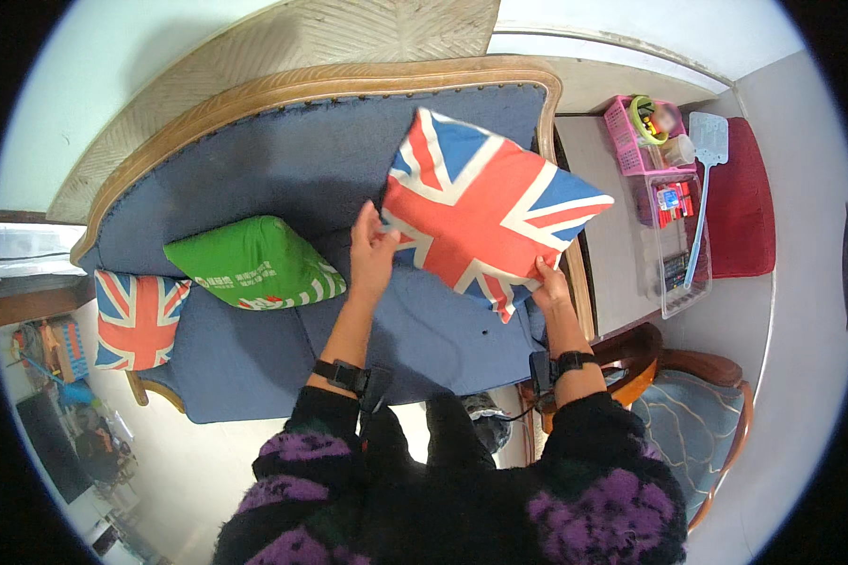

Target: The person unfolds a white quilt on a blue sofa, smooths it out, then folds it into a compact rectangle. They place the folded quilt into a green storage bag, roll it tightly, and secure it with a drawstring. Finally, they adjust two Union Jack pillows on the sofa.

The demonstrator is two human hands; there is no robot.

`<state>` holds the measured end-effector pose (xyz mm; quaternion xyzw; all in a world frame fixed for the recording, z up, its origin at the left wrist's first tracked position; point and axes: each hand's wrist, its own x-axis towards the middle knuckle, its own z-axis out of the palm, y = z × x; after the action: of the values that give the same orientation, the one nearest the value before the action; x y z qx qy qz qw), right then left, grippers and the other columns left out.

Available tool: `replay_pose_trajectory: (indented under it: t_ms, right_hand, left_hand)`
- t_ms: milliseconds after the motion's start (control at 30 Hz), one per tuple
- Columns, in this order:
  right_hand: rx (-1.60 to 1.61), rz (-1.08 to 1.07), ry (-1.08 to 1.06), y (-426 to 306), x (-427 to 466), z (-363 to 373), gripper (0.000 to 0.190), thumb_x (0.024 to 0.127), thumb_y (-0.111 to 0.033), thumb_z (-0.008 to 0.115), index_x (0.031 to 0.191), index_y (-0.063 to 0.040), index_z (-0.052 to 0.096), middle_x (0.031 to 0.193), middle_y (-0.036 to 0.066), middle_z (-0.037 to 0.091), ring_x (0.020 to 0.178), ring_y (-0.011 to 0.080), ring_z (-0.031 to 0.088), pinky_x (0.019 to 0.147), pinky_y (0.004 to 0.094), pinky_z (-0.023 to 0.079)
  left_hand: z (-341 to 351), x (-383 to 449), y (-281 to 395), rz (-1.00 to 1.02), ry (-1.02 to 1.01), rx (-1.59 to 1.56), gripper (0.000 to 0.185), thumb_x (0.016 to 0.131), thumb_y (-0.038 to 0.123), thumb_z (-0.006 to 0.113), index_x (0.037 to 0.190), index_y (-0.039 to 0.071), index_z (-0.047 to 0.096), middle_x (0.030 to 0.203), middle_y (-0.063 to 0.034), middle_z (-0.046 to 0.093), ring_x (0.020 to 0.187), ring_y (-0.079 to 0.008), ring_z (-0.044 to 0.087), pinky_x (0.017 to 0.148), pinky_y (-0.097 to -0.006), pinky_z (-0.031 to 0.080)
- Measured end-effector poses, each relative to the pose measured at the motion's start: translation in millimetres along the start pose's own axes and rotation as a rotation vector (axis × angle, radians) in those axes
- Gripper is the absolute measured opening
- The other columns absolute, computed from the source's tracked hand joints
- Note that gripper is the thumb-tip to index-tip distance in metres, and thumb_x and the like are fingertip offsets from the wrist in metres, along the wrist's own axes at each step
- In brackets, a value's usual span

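Observation:
A Union Jack cushion [473,208] is tilted on one corner at the right end of a blue upholstered sofa [254,367]. My right hand [552,282] grips its lower right edge, thumb on the front. At its left corner is my left hand [372,258], fingers raised and slightly blurred; whether it grips the fabric I cannot tell. Left of that hand, a green cushion [254,261] bearing writing leans on the sofa's backrest. A second Union Jack cushion [138,321] stands at the sofa's far left end.
Beside the sofa's right end, a side table [586,148] holds a pink plastic basket [629,152], a clear plastic tray [678,304] and a light-blue fly swatter [703,183]. A wooden chair with a blue seat [685,417] stands at lower right.

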<state>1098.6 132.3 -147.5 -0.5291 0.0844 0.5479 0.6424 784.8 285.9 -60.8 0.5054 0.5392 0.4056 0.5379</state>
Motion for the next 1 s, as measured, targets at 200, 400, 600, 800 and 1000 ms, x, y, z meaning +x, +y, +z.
replay_pose_trajectory:
  t_ms: [200,400,600,800,1000]
  right_hand:
    - [0.037,-0.020,0.073,26.4,52.4,-23.9,0.035,0.091,-0.008,0.057,0.125,-0.004,0.049,0.121,0.009,0.057,0.109,0.0259,0.056,0.095,0.0436,0.043]
    - [-0.174,0.015,0.107,22.8,44.9,-26.5,0.038,0.087,-0.008,0.062,0.123,-0.010,0.051,0.117,0.005,0.059,0.105,0.0232,0.058,0.091,0.0411,0.046]
    - [-0.528,-0.053,0.242,29.5,42.1,-29.0,0.044,0.076,0.005,0.064,0.117,-0.006,0.054,0.109,0.007,0.061,0.091,0.0246,0.062,0.073,0.0419,0.052]
    - [-0.500,-0.005,0.435,36.5,34.3,-36.5,0.034,0.081,0.001,0.063,0.113,-0.004,0.056,0.105,0.007,0.061,0.091,0.0242,0.061,0.069,0.0429,0.052]
    - [-0.523,0.118,0.698,38.3,25.5,-32.2,0.032,0.074,-0.022,0.077,0.085,-0.002,0.054,0.057,0.008,0.046,0.039,0.0200,0.042,0.047,0.0417,0.048]
  left_hand:
    - [-1.5,-50.3,-64.3,-0.243,-0.109,0.163,0.055,0.084,0.009,0.065,0.134,0.006,0.045,0.124,-0.0120,0.052,0.109,-0.0189,0.051,0.094,-0.0318,0.043]
    - [2.2,-73.3,-84.8,-0.437,-0.160,0.126,0.047,0.084,0.010,0.064,0.129,0.005,0.050,0.116,-0.0092,0.056,0.099,-0.0164,0.055,0.086,-0.0298,0.046]
    - [-5.3,-79.2,-86.8,-0.459,-0.195,0.058,0.042,0.084,0.012,0.065,0.124,0.004,0.055,0.105,-0.0085,0.062,0.092,-0.0160,0.060,0.083,-0.0281,0.048]
    - [-22.7,-94.0,-90.1,-0.533,-0.186,0.040,0.039,0.084,0.011,0.065,0.120,0.002,0.057,0.096,-0.0067,0.064,0.086,-0.0135,0.059,0.079,-0.0270,0.048]
    - [-51.2,-126.0,-102.9,-0.631,-0.176,0.008,0.039,0.082,0.011,0.066,0.119,0.001,0.057,0.096,-0.0086,0.064,0.084,-0.0154,0.061,0.076,-0.0288,0.049]
